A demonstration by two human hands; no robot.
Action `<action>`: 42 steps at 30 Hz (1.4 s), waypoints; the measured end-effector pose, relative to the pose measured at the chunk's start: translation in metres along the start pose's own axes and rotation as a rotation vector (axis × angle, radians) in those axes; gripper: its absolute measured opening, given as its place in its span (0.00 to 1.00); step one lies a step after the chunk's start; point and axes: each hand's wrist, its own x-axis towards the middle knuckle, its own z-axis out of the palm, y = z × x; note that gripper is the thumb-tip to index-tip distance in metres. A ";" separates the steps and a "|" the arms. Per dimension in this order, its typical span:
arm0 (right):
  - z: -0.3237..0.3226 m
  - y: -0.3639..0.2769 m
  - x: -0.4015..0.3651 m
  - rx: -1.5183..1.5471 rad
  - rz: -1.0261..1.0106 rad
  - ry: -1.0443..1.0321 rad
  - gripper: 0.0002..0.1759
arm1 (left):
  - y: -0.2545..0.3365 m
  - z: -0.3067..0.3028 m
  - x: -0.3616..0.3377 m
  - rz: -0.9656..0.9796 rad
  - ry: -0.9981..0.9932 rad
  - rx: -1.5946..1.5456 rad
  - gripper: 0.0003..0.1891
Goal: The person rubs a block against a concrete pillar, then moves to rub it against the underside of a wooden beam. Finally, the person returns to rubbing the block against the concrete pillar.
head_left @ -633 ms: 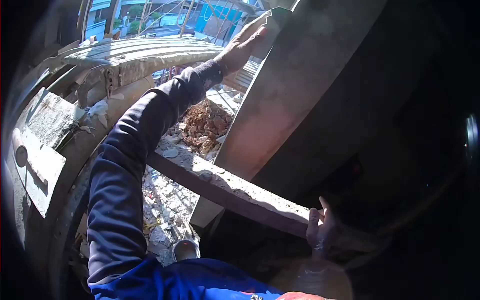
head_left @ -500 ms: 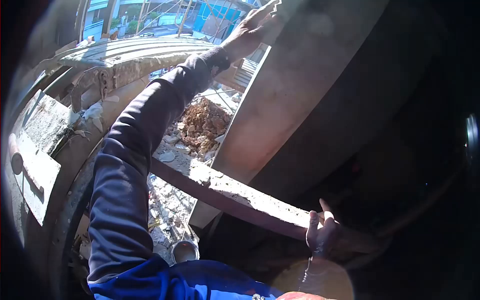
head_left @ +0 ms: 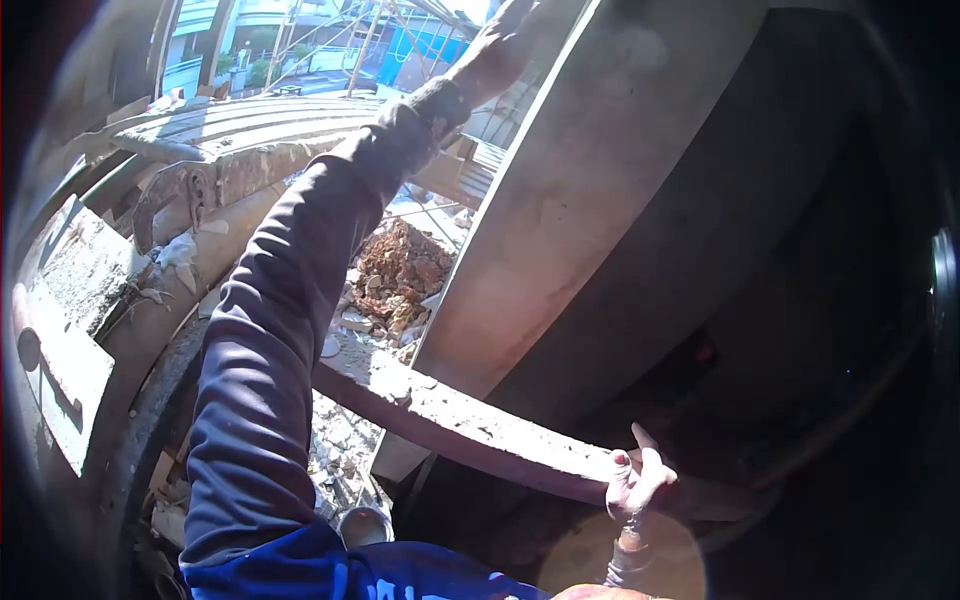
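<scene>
My left arm, in a dark sleeve, stretches up and forward. At its end my left hand (head_left: 497, 50) is beside the upper left edge of a tall concrete beam (head_left: 570, 200); glare and the picture's top edge obscure its fingers. Lower right, my right hand (head_left: 638, 484) lies against a long dusty board (head_left: 490, 425), its thumb and one finger spread upward over the board's edge. No tool shows in that hand. The board runs from under my left sleeve past the beam's lower end into deep shadow.
At far left sits a flat plastering float (head_left: 75, 385) with a round handle, beside a rough mortar-covered slab (head_left: 90, 265). Below are a reddish rubble heap (head_left: 400, 268) and a bucket (head_left: 365, 527). Corrugated sheeting (head_left: 250, 125) and scaffold poles stand beyond.
My view has shifted slightly. My left hand sits a little higher in the picture, closer to the top edge. My right hand remains at the board, its fingers in much the same pose.
</scene>
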 end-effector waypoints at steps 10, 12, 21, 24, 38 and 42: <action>-0.013 -0.015 0.013 -0.218 -0.063 -0.070 0.32 | -0.040 0.020 0.013 -0.376 -0.070 -0.333 0.28; -0.014 -0.019 0.013 -0.274 -0.109 -0.075 0.31 | -0.061 0.020 -0.013 -0.210 -0.068 -0.099 0.29; -0.008 -0.015 0.009 -0.189 -0.060 -0.009 0.31 | 0.025 -0.010 0.080 -0.167 0.010 -0.228 0.28; -0.012 -0.022 0.014 -0.199 -0.059 -0.026 0.30 | 0.025 -0.001 0.106 -0.219 -0.008 -0.249 0.27; -0.008 -0.015 0.010 -0.219 -0.094 0.015 0.31 | 0.025 -0.021 0.089 -0.201 0.011 -0.236 0.26; -0.005 -0.013 0.010 -0.158 -0.068 0.017 0.30 | 0.021 -0.004 0.071 -0.254 -0.003 -0.274 0.26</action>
